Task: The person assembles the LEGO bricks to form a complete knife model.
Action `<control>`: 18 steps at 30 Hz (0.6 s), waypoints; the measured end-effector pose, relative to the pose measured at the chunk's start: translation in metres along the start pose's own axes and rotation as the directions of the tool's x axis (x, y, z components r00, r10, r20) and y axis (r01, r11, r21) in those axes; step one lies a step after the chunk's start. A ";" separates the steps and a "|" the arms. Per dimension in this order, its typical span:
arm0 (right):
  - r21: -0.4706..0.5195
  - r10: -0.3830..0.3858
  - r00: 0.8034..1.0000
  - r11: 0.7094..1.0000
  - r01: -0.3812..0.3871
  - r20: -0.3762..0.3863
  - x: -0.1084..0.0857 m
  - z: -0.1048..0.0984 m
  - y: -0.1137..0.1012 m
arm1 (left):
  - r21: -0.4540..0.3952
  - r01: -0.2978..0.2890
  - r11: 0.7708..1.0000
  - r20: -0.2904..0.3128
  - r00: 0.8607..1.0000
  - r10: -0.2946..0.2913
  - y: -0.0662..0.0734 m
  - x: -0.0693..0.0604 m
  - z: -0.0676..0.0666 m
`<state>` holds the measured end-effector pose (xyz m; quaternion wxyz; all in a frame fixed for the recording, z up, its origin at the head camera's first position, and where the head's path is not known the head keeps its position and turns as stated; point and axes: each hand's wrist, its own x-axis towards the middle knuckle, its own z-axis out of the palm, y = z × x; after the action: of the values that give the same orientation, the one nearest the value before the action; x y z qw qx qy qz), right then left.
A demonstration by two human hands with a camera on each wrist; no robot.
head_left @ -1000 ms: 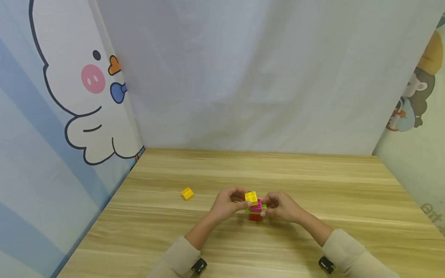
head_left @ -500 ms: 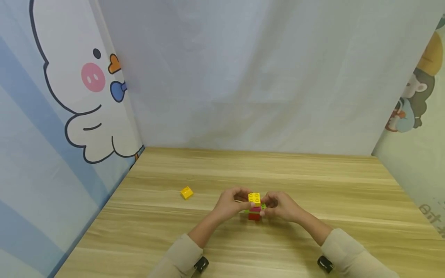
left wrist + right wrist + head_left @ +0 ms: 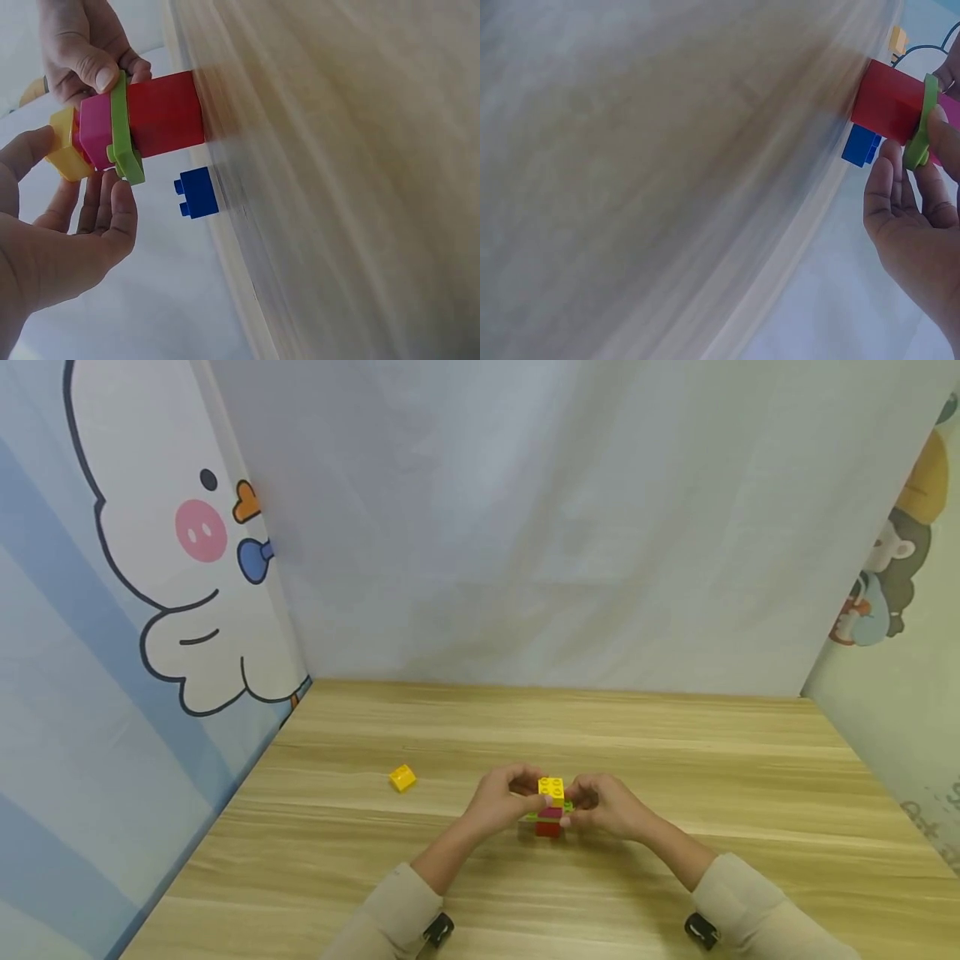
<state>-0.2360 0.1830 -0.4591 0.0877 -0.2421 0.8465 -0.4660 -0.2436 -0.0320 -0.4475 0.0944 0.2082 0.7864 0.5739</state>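
The left hand pinches a square yellow plastic brick over the boxy pink plastic brick, while the right hand grips the flat lime-green plastic piece beneath, presumably for steadiness, the red plastic block below standing on the wood-grain table

Behind the light wood-grain tabletop hangs plain pale-grey fabric, between a blue-striped, cartoon-printed wall and a pale-green, cartoon-printed wall.

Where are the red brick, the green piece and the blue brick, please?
Red brick (image 3: 166, 114): left wrist view, on its side wall.
Green piece (image 3: 121, 127): left wrist view, on its narrow side.
Blue brick (image 3: 200, 193): left wrist view, on its side wall.
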 end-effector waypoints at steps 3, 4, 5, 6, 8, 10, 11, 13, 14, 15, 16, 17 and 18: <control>0.000 0.000 1.000 1.000 0.000 -0.002 0.000 0.000 0.002 | 0.012 0.002 1.000 -0.005 1.000 -0.002 -0.001 0.002 0.001; 0.005 -0.002 1.000 1.000 0.002 -0.001 0.000 0.001 0.002 | 0.016 0.003 1.000 -0.005 1.000 -0.003 -0.002 0.002 0.001; 0.007 -0.004 1.000 1.000 0.004 -0.001 0.000 0.001 0.003 | 0.020 0.004 1.000 -0.003 1.000 -0.004 -0.002 0.002 0.001; 0.009 -0.001 1.000 1.000 0.001 -0.002 0.000 0.001 0.003 | 0.022 0.004 1.000 -0.001 1.000 -0.004 -0.003 0.003 0.001; 0.012 0.001 1.000 1.000 -0.001 -0.004 0.000 0.002 0.004 | 0.025 0.007 1.000 0.005 1.000 -0.008 -0.003 0.003 0.001; 0.011 -0.001 1.000 1.000 0.001 -0.007 0.000 0.003 0.004 | 0.023 0.010 1.000 0.007 1.000 -0.011 -0.003 0.003 0.001; 0.008 -0.001 1.000 1.000 0.001 -0.010 0.000 0.003 0.004 | 0.020 0.013 1.000 0.009 1.000 -0.013 -0.003 0.003 0.001; 0.000 -0.001 1.000 1.000 0.001 -0.014 0.000 0.003 0.004 | 0.019 0.012 1.000 0.011 1.000 -0.012 -0.002 0.003 0.000; -0.005 -0.002 1.000 1.000 0.002 -0.016 0.000 0.003 0.004 | 0.020 0.009 1.000 0.013 1.000 -0.010 -0.002 0.003 0.000; -0.008 -0.003 1.000 1.000 0.003 -0.016 0.000 0.003 0.003 | 0.026 0.008 1.000 0.014 1.000 -0.009 -0.001 0.003 0.000; -0.010 -0.004 1.000 1.000 0.004 -0.016 -0.001 0.003 0.002 | 0.032 0.010 0.999 0.018 1.000 -0.011 -0.001 0.003 -0.001; -0.016 -0.004 1.000 1.000 0.004 -0.017 -0.001 0.003 0.001 | 0.035 0.009 0.999 0.020 1.000 -0.010 0.000 0.003 -0.001; -0.019 -0.006 1.000 1.000 0.006 -0.016 0.000 0.003 0.001 | 0.041 0.008 0.999 0.022 1.000 -0.008 0.001 0.003 -0.002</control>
<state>-0.2348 0.1816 -0.4613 0.0772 -0.2416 0.8508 -0.4601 -0.2464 -0.0320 -0.4460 0.1010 0.2132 0.7978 0.5549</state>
